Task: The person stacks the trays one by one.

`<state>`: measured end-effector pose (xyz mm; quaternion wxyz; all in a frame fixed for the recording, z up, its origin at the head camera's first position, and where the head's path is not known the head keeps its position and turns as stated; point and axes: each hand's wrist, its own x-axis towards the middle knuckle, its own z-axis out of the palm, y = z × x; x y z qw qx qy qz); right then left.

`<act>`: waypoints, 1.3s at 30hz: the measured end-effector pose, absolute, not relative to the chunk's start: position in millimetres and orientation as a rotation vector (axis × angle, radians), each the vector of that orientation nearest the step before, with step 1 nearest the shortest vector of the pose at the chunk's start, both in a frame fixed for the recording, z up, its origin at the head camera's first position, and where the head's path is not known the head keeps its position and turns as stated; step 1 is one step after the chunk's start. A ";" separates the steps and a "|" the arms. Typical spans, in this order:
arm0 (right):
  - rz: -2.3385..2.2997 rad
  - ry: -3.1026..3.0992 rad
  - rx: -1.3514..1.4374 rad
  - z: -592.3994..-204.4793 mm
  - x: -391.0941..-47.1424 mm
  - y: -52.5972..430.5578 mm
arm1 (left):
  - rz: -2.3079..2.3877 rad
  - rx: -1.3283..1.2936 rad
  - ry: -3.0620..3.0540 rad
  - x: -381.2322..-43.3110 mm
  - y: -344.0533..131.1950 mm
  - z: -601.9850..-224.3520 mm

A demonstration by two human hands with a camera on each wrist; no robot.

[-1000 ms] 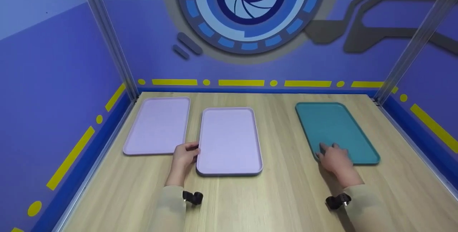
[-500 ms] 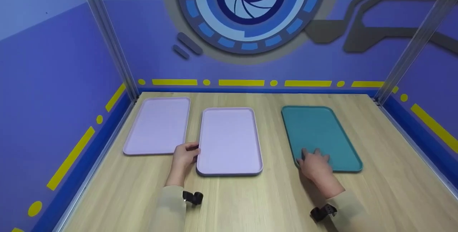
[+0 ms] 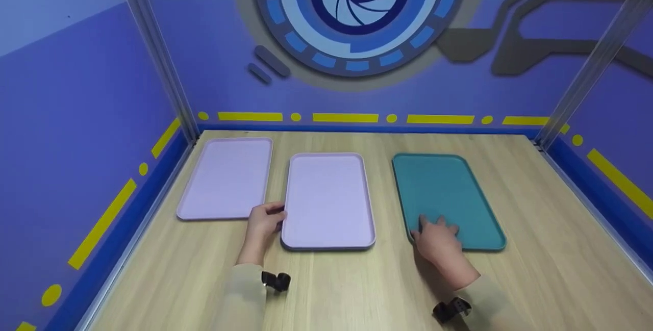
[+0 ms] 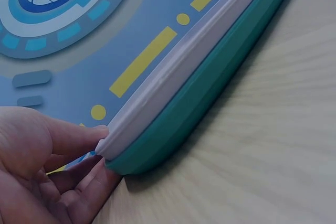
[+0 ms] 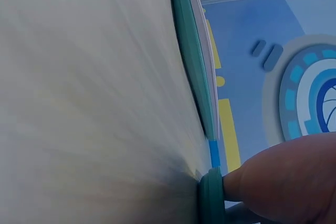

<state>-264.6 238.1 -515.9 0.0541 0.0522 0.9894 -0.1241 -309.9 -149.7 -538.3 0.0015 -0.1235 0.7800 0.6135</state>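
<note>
the teal tray (image 3: 449,183) lies flat on the table (image 3: 352,295), face up, to the right of the lilac tray (image 3: 326,198) with a strip of table showing between. the right hand (image 3: 437,242) is over its near left corner, fingers spread and pressing the top face; the right wrist view is dim and close, so whether the thumb hooks the rim is hard to say. to steer it well, i'd press low and evenly, keep it flat to the table and check any twist, since the hand bears on one corner only. its long axis runs near to far; in the head view the far short side sits left of the near one.

the lilac tray is stacked on a green tray (image 4: 168,140), its long axis also near to far, and straighter. the left hand (image 3: 262,224) pinches its left edge, thumb on the rim, fingers lower by the green tray; a light, steady hold should keep the pair lined up. the hands are well apart. farther left lies the outer tray (image 3: 224,178), its far end leaning right.
</note>
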 end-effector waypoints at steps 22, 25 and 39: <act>-0.900 3.027 0.450 -482.2 -314.5 387.4 | 1.984 -0.396 2.393 -307.8 -149.4 -535.7; -1.012 2.892 0.506 -483.0 -314.5 403.4 | 1.979 -0.402 2.393 -307.5 -148.9 -535.8; -1.533 2.486 0.513 -495.1 -316.4 428.8 | 1.924 -0.374 2.459 -307.0 -150.6 -536.5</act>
